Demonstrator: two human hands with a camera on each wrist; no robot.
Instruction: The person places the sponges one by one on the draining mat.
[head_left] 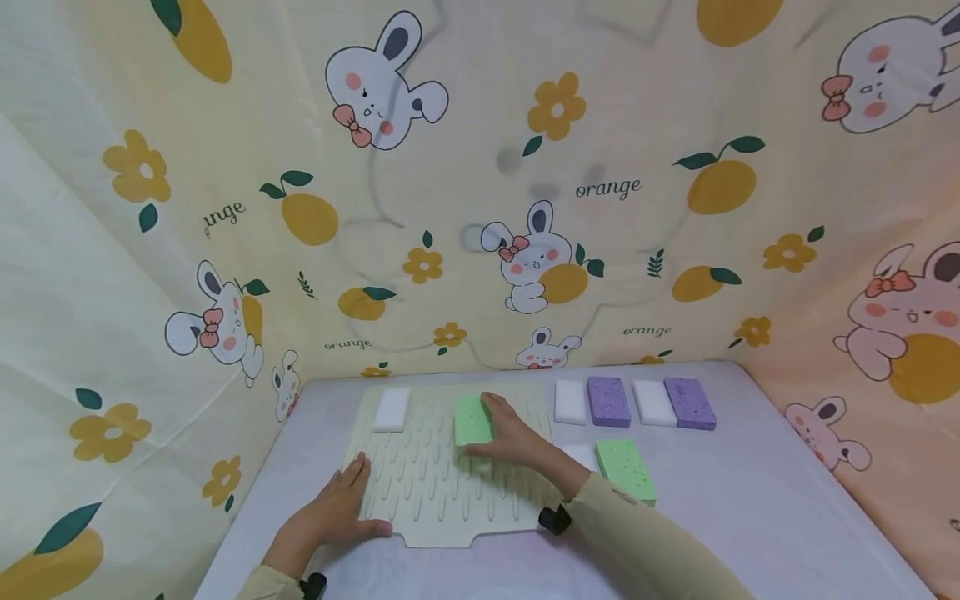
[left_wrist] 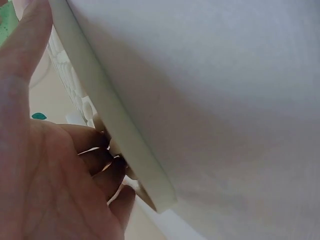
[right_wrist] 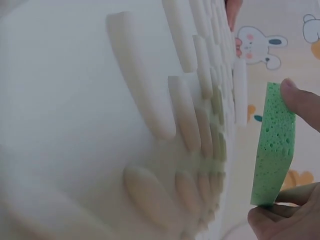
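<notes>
A pale cream drainage mat [head_left: 442, 532] with rows of raised ridges lies flat on the table. My right hand [head_left: 513, 435] pinches a green sponge [head_left: 472, 422] between thumb and fingers over the mat's middle. In the right wrist view the green sponge [right_wrist: 274, 142] is gripped at opposite ends and appears apart from the ridges. At the mat's left edge rests my left hand [head_left: 333, 507], its fingers extended and thumb spread toward the front corner. The left wrist view has the fingers [left_wrist: 87, 137] touching the ridged side. A white sponge [head_left: 392, 410] lies on the mat's back left.
Right of the mat, white sponges [head_left: 572, 402] and purple sponges [head_left: 609, 402] lie side by side at the back. Nearer, another green sponge [head_left: 627, 471] lies beside a white one [head_left: 579, 454], partly hidden by my right forearm. A printed curtain [head_left: 465, 167] surrounds the table.
</notes>
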